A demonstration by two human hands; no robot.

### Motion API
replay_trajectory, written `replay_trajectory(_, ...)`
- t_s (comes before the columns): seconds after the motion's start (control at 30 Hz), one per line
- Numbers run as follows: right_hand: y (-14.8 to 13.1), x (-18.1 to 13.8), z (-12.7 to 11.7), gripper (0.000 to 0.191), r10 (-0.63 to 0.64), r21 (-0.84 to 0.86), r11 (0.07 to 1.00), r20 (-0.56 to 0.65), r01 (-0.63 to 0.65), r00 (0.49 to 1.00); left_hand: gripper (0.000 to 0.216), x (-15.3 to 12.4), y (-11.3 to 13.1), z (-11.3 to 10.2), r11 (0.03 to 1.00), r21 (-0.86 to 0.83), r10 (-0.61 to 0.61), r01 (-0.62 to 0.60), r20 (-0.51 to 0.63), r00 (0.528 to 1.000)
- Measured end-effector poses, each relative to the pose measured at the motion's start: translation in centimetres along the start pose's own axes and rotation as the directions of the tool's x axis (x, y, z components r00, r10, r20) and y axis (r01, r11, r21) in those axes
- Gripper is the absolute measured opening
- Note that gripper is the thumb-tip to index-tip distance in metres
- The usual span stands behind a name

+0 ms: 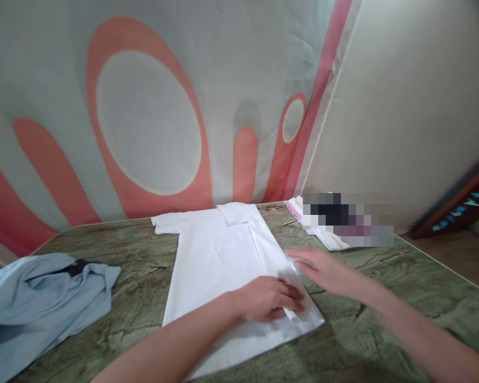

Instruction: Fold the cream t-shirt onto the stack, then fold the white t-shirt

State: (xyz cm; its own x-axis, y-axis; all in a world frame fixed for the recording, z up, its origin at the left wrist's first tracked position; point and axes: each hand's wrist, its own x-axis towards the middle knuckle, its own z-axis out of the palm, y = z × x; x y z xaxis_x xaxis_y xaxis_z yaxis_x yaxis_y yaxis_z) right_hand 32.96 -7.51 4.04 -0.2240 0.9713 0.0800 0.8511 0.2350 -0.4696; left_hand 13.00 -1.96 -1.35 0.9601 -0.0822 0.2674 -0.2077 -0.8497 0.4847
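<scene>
A white T-shirt (pixel 215 260) lies spread on the wood-patterned table, its sleeves toward the far edge. Its right side is folded inward in a long strip, with that sleeve laid over the body. My left hand (pixel 269 299) rests on the lower right of the shirt, fingers curled around a bit of the folded fabric. At the shirt's right edge is my right hand (pixel 317 268), its fingers stretched out and the thumb apart; it is slightly blurred, and some pale fabric shows beside the thumb.
A crumpled light blue garment (pixel 64 303) lies at the left of the table (pixel 143 266). Folded clothes (pixel 335 242), partly pixelated, sit at the back right. Behind the table stands a grey wall covering (pixel 215 80) with orange shapes. A dark sign-like board (pixel 459 207) leans at far right.
</scene>
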Motion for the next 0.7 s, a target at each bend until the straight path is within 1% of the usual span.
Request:
replay_trajectory(0.07, 0.9, 4.5, 1.6, 0.042, -0.086, -0.020, 0.996, -0.063, 0.085, 0.994, 0.037, 0.0, 0.2, 0.0, 1.000, -0.013, -0.016, 0.016, 0.007, 1.000)
replay_trajectory(0.13, 1.4, 8.2, 3.6, 0.045, -0.104, -0.038, 0.994, -0.078, 0.101, 0.991, 0.037, 0.0, 0.4, -0.1, 0.998, -0.036, -0.050, 0.050, 0.003, 0.999)
replay_trajectory(0.23, 1.8, 11.5, 6.4, 0.047, -0.114, -0.097, 0.989, -0.070, 0.107, 0.991, 0.037, 0.0, 0.7, -0.5, 0.993, -0.088, -0.074, 0.075, 0.008, 0.997)
replay_trajectory(0.33, 2.4, 12.5, 8.4, 0.054, -0.095, -0.180, 0.980, -0.027, 0.089, 0.995, 0.037, -0.2, 0.8, -0.6, 0.982, -0.154, -0.104, 0.111, 0.053, 0.993)
replay_trajectory(0.43, 3.0, 12.4, 9.5, 0.064, -0.061, -0.239, 0.969, 0.010, 0.062, 0.998, 0.036, -0.3, 0.5, -0.3, 0.965, -0.225, -0.122, 0.135, 0.071, 0.990)
replay_trajectory(0.53, 3.4, 12.2, 9.8, 0.069, -0.057, -0.267, 0.962, 0.026, 0.062, 0.998, 0.034, -0.4, 0.1, 0.0, 0.946, -0.291, -0.120, 0.139, 0.082, 0.989)
replay_trajectory(0.7, 3.3, 12.1, 9.8, 0.069, -0.071, -0.304, 0.950, 0.020, 0.074, 0.997, 0.034, 0.0, 0.4, 0.2, 0.921, -0.355, -0.115, 0.158, 0.139, 0.984)
